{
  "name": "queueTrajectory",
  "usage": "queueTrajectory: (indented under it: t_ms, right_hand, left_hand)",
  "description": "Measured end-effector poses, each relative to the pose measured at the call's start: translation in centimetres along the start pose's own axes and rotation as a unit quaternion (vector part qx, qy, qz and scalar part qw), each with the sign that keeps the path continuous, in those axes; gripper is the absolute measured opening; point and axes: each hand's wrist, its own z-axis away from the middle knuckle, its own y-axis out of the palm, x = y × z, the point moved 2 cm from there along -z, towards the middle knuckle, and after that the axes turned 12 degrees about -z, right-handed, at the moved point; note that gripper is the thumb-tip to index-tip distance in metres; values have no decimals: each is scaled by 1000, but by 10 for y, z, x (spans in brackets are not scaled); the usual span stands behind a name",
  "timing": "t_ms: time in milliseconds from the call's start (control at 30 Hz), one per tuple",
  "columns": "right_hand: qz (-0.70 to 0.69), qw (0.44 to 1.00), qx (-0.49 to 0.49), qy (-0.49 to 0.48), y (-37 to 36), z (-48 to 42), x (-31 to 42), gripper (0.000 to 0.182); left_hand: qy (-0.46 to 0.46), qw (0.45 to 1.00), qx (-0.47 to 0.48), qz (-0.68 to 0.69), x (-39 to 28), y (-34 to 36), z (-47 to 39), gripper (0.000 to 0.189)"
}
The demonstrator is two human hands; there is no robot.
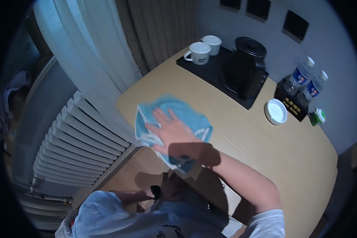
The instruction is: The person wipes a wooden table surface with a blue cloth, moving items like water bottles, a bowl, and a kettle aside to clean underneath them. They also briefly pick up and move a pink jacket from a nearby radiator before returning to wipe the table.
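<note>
My right hand lies flat with spread fingers on a light-blue cloth with white edging. The cloth is crumpled, blurred, and spread over the near-left corner of a light wooden table. Part of it hangs over the table's front edge, and a dark shadow falls across it and my wrist. Down by my lap, in shadow, is my left hand, below a black watch on the wrist. Its fingers are too dark to make out.
A black tray at the back bears two lidded white mugs and a black electric kettle. Further right are a white ashtray, two water bottles in a black holder, and a small green bottle. A radiator and curtains stand left.
</note>
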Motion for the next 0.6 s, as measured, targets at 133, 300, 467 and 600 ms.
queueTrajectory:
  t_ms: [133,300,467,600]
  right_hand:
    - [16,999,-17,37,13,-87,-45,69]
    - [77,976,-61,193,-5,-161,-109,70]
    - [147,932,-103,316,-4,-193,-130,72]
    - [137,957,-81,242,11,-177,-110,70]
  left_hand:
    - [-26,999,-21,28,8,13,8,54]
    - [-39,989,-24,139,24,48,27,61]
    - [-44,986,-2,159,37,53,41,65]
    - [-50,990,41,126,48,49,53,67]
